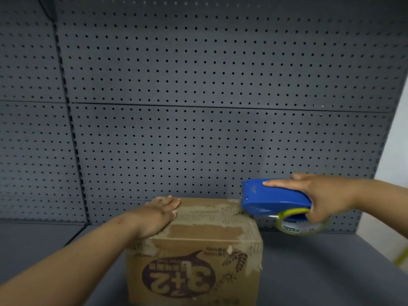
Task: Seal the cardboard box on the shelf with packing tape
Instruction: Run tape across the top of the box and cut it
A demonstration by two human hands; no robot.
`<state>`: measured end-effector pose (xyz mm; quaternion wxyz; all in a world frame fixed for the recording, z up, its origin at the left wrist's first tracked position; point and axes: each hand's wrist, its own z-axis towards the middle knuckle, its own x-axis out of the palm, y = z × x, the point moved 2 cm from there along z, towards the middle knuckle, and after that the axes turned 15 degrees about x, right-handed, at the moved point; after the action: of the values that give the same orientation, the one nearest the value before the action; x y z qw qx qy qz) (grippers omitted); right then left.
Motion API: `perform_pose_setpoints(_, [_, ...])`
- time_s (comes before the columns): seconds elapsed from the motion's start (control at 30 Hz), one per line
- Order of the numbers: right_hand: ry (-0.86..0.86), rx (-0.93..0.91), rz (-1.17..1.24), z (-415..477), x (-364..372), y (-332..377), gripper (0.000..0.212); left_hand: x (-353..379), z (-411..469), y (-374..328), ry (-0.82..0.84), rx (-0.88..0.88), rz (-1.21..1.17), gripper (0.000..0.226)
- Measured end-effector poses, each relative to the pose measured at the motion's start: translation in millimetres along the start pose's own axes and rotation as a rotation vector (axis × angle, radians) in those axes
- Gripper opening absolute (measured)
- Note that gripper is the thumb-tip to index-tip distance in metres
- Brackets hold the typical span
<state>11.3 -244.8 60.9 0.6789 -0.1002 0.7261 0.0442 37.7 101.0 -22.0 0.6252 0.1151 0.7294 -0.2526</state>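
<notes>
A brown cardboard box (205, 235) stands on the grey shelf (320, 268), its flaps closed, with torn patches of old tape on top and an upside-down "3+2" print on its front. My left hand (160, 214) lies flat, fingers spread, on the left part of the box top. My right hand (320, 197) grips a blue tape dispenser (273, 198) with a roll of clear packing tape (298, 221) under it. The dispenser's front end is at the box's far right top edge; whether it touches is unclear.
A grey pegboard back wall (209, 107) rises right behind the box. An upright slotted post (70, 129) divides the wall at the left. The shelf's right end meets a white wall (395, 155).
</notes>
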Motion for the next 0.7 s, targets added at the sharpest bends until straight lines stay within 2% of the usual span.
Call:
perform_pose_setpoints(0.3, [0.064, -0.016, 0.128, 6.3, 34.2, -21.5, 0.103, -1.9, 0.8, 1.2, 0.027, -0.042, 0.018, 0.054])
perform_pose_setpoints(0.43, [0.064, -0.017, 0.136, 8.7, 33.4, -23.3, 0.103, -17.8, 2.3, -20.4, 0.046, -0.123, 0.288, 0.057])
perform_pose_setpoints(0.5, [0.065, -0.019, 0.148, 8.9, 32.2, -23.0, 0.103, -24.6, 13.3, -51.7, -0.009, -0.041, 0.341, 0.061])
perform_pose_setpoints(0.6, [0.058, -0.020, 0.161, 7.0, 32.5, -22.9, 0.103, -15.6, 37.8, -101.9, -0.039, 0.133, 0.109, 0.051])
perform_pose_setpoints(0.7, [0.041, -0.020, 0.149, 6.3, 35.8, -23.0, 0.104, 5.3, 57.3, -115.5, 0.034, 0.152, 0.082, 0.050])
